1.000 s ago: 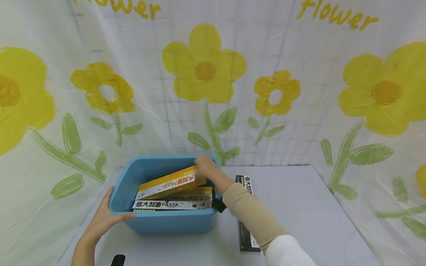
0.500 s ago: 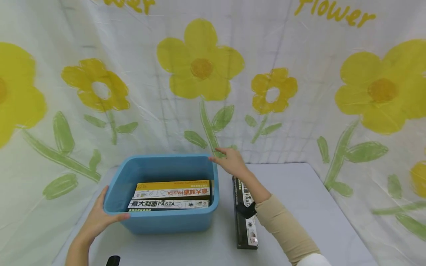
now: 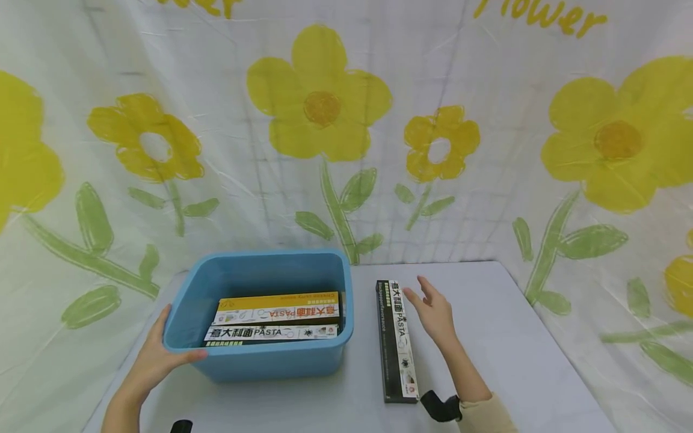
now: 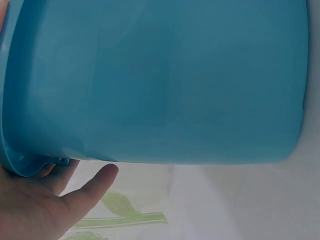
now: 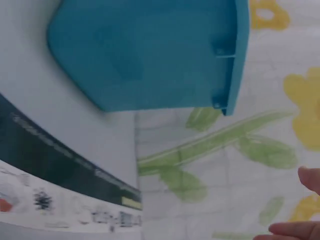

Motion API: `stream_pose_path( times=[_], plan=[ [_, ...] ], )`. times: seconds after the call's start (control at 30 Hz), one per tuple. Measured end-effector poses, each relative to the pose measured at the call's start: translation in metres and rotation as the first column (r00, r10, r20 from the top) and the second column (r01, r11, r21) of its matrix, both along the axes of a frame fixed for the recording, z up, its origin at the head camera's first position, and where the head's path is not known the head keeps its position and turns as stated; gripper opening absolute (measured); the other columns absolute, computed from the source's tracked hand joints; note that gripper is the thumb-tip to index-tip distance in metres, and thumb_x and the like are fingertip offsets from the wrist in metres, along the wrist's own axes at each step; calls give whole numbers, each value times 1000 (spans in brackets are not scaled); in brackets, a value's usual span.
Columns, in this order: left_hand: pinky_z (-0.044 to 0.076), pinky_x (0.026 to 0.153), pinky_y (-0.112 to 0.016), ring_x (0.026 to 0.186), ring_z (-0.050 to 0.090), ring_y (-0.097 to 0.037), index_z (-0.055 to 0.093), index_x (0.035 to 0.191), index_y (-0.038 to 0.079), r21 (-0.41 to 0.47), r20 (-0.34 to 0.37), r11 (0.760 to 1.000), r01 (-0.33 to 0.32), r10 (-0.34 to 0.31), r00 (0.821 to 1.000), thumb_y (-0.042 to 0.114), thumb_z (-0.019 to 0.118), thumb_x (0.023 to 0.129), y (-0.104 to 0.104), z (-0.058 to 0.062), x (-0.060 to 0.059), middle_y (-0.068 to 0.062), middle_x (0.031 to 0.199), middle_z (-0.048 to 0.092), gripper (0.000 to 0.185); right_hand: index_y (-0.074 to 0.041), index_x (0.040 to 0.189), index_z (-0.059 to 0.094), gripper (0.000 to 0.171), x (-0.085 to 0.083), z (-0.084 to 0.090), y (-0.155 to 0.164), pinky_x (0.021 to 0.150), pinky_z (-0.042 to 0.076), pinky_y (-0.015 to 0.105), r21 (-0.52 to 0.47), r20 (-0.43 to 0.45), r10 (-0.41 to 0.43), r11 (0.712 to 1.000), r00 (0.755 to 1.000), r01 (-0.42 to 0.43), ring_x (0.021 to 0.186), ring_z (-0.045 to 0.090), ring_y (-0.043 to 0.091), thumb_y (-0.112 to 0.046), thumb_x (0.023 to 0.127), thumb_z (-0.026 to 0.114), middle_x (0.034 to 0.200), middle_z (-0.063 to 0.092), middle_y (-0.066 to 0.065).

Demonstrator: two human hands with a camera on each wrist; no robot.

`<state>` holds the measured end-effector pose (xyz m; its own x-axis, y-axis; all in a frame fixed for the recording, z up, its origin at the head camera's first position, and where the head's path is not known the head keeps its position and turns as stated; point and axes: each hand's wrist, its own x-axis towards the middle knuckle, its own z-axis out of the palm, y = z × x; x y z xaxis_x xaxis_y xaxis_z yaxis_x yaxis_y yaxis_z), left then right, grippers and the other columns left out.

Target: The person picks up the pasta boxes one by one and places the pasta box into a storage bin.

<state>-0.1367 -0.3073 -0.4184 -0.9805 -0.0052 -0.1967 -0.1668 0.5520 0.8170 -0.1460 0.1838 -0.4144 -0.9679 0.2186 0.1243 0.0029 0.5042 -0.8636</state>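
Observation:
A blue plastic bin (image 3: 271,364) stands on the table, with a yellow-and-white pasta box (image 3: 254,304) and a black-and-white pasta box (image 3: 292,332) lying inside it. My left hand (image 3: 154,358) rests at the bin's near left corner, thumb along the front rim and fingers fairly straight along the left side. In the left wrist view, fingers (image 4: 92,190) extend below the rim beside the outer wall. Another black-and-white pasta box (image 3: 397,343) lies lengthwise on the table, right of the bin. Just right of its far end hovers my right hand (image 3: 435,313), fingers spread and holding nothing.
The white table (image 3: 503,355) extends right of the loose pasta box. Behind it hangs a curtain (image 3: 227,138) printed with yellow flowers. A black wrist-worn piece (image 3: 441,407) sits on my right wrist, near the box's front end.
My right hand has let go of the yellow pasta box, which now lies flat in the bin, and has moved right to beside the loose black pasta box. My left hand stays at the corner.

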Motion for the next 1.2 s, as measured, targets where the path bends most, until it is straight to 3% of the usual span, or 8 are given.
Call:
stream_pose_path(
  times=[0.27, 0.47, 0.67, 0.9, 1.2],
  plan=[
    [21, 101, -74, 132, 15, -58, -24, 150, 7, 8, -11, 1000, 7, -7, 1000, 27, 80, 79, 0, -2, 0, -39, 152, -5, 127, 11, 143, 37, 65, 35, -53, 0, 105, 37, 53, -48, 48, -167, 984, 985, 169, 131, 38, 49, -28, 96, 61, 143, 38, 33],
    [21, 101, -75, 132, 14, -58, -24, 150, 7, 13, -15, 1000, 6, -6, 1000, 26, 79, 79, -1, -1, 0, -39, 152, -5, 127, 12, 143, 36, 71, 52, -88, -16, 102, 37, 61, -31, 96, -189, 981, 977, 193, 125, 40, 56, -30, 93, 65, 142, 37, 37],
    [21, 101, -75, 132, 13, -58, -24, 150, 7, 22, -21, 1000, 10, -9, 1000, 25, 79, 80, -1, -2, 0, -38, 153, -7, 126, 16, 145, 26, 92, 59, -119, -34, 110, 26, 57, 48, 122, -182, 983, 976, 178, 136, 29, 50, -35, 85, 74, 147, 28, 36],
    [20, 101, -75, 133, 12, -58, -24, 150, 8, 10, -8, 1000, 3, -3, 1000, 27, 79, 80, -1, -1, 0, -37, 153, -8, 126, 19, 145, 16, 116, 60, -135, -47, 109, 26, 60, 170, 160, -206, 969, 965, 179, 137, 22, 53, -39, 72, 84, 149, 18, 40],
    [19, 101, -76, 134, 10, -58, -23, 150, 8, 17, -17, 1000, 2, -2, 1000, 24, 80, 79, 1, 1, 2, -36, 154, -10, 126, 20, 141, 26, 108, 60, -139, -51, 105, 34, 58, 197, 141, -237, 958, 961, 207, 132, 33, 51, -32, 68, 87, 145, 28, 39]
  ],
)
